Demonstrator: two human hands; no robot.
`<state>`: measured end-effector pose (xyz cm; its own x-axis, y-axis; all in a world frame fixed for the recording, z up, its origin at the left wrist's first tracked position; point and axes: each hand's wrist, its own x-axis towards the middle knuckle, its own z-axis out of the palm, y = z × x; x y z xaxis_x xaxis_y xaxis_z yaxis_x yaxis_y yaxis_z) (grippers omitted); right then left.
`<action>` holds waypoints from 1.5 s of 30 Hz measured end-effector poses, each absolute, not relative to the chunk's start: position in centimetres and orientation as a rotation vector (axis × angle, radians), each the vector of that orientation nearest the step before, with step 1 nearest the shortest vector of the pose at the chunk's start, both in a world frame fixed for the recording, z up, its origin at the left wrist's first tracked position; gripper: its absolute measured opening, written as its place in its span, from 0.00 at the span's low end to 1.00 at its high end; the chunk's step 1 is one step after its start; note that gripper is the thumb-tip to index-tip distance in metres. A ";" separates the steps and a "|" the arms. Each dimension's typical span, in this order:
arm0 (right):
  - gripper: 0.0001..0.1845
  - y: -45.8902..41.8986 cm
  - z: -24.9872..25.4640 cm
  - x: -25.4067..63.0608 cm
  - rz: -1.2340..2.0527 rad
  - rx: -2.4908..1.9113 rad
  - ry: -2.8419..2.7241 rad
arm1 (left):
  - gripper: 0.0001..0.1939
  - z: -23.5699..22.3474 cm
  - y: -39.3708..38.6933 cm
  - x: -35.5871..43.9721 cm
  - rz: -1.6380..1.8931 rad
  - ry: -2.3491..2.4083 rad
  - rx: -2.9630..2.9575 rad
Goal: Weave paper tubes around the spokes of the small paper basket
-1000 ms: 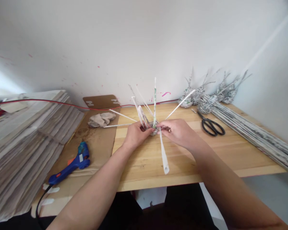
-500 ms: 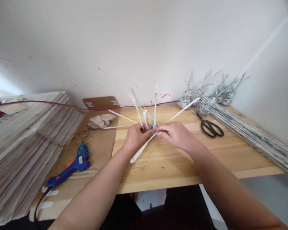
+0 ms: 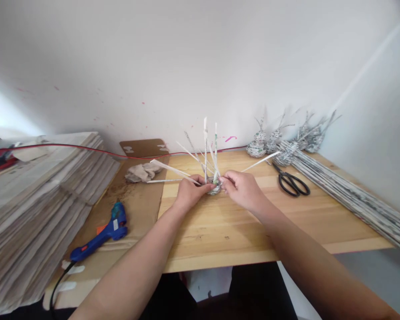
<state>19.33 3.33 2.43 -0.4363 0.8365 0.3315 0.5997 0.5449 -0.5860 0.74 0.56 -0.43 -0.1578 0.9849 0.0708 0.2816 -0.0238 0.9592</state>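
Note:
A small woven piece of rolled paper tubes point(image 3: 214, 186) rests on the wooden table point(image 3: 240, 231), with several white tubes fanning up and out from it. My left hand point(image 3: 189, 195) is closed on its left side, thumb pressed against the woven base. My right hand point(image 3: 240, 190) pinches a tube at the base's right side. One tube point(image 3: 260, 161) points right, others point(image 3: 170, 170) point left over the cardboard.
A blue glue gun point(image 3: 102, 232) lies on a cardboard sheet point(image 3: 133, 209) beside a crumpled cloth point(image 3: 142, 171). A tall stack of newspapers point(image 3: 36, 209) fills the left. Black scissors point(image 3: 290, 183), a bundle of rolled tubes point(image 3: 350, 195) and several woven pieces point(image 3: 280, 142) sit at right.
The long tube that pointed towards me swung left and is now woven in among the upright tubes. Both hands stayed at the woven base.

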 end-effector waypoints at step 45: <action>0.09 3.6 1.7 19.3 0.751 -1.205 -2.237 | 0.30 -0.3 1.4 -1.7 1.131 1.022 1.061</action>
